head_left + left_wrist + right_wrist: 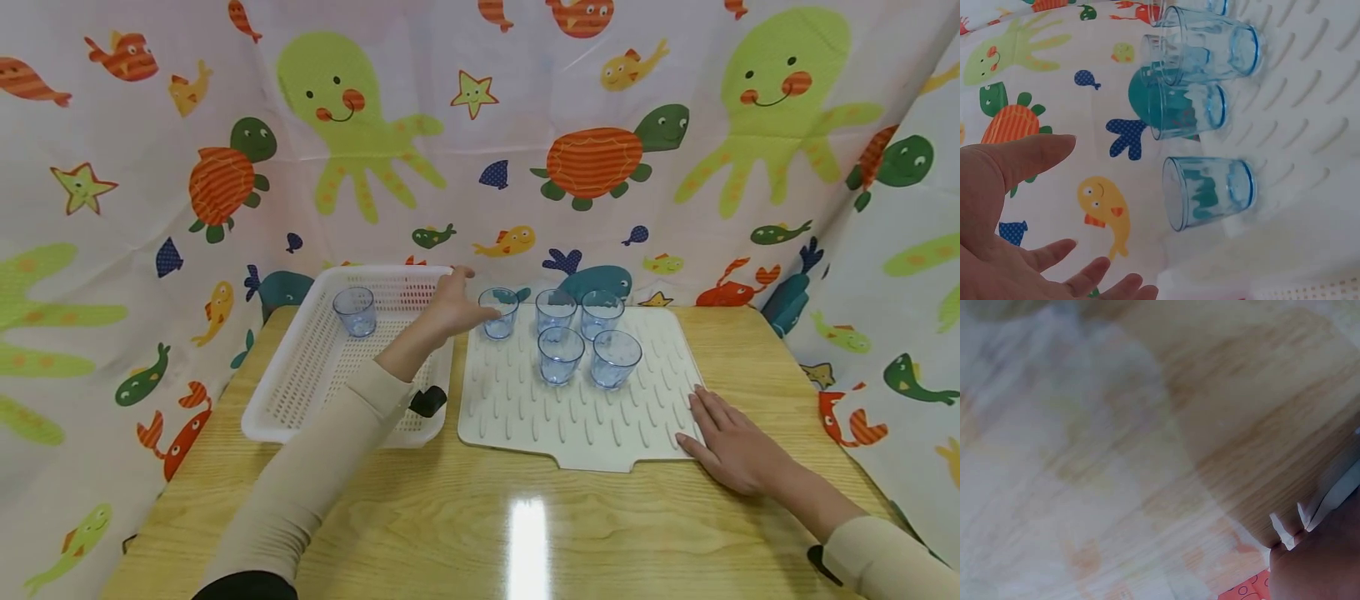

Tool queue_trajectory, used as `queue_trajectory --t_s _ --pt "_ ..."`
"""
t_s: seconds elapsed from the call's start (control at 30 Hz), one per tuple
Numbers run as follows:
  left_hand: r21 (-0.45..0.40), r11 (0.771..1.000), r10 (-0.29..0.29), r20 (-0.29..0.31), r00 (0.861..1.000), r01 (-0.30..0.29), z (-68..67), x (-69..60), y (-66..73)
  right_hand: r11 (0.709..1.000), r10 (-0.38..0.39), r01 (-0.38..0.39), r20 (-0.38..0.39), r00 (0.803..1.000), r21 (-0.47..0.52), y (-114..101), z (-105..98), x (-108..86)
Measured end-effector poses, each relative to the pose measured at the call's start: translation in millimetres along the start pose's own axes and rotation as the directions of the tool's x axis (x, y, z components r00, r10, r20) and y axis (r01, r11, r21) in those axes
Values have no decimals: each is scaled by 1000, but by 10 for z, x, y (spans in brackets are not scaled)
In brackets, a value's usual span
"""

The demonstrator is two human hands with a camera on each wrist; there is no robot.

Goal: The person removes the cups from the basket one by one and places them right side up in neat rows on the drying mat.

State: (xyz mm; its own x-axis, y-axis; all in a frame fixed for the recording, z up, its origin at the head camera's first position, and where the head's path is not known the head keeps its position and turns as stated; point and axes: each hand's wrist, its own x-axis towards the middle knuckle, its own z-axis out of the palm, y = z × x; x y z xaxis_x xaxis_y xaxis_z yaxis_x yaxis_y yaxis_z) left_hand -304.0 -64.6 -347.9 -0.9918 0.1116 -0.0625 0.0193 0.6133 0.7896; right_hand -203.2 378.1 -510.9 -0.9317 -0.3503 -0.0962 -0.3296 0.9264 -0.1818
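My left hand (450, 310) is held with thumb and fingers spread, over the right rim of a white basket. Just right of it, a clear bluish glass (499, 315) stands upright on a cream ribbed draining board (510, 408). In the left wrist view the hand is apart from this glass (1210, 190), with nothing between thumb and fingers. Several similar glasses (561, 357) stand grouped further right on the board. Flat at the board's right edge, my right hand (727, 446) rests with its fingers straight, fingertips touching the board. The right wrist view shows only part of that hand.
The white perforated basket (258, 408) stands left of the board, with a single glass (356, 313) upright near its back left. Both lie on a wooden table (420, 517). A patterned sea-animal curtain (480, 150) hangs right behind and along the sides.
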Motion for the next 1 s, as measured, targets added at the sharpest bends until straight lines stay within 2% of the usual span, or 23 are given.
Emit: queue_trajectory --t_s 0.27,0.5,0.77,1.0 --pt "39 999 18 -14 1000 -17 -201 -92 -173 1000 -1 1 10 1000 11 -34 -29 -10" --pt "53 999 6 -84 996 -1 -410 -129 -363 1000 -3 3 5 1000 10 -44 -35 -12" --pt "-2 998 -56 -148 987 56 -739 -150 -520 1000 -12 12 -9 1000 -18 -20 -36 -10" --pt "-83 991 -121 -169 978 108 -975 -136 -641 999 -13 12 -16 1000 -38 -19 -44 -8"
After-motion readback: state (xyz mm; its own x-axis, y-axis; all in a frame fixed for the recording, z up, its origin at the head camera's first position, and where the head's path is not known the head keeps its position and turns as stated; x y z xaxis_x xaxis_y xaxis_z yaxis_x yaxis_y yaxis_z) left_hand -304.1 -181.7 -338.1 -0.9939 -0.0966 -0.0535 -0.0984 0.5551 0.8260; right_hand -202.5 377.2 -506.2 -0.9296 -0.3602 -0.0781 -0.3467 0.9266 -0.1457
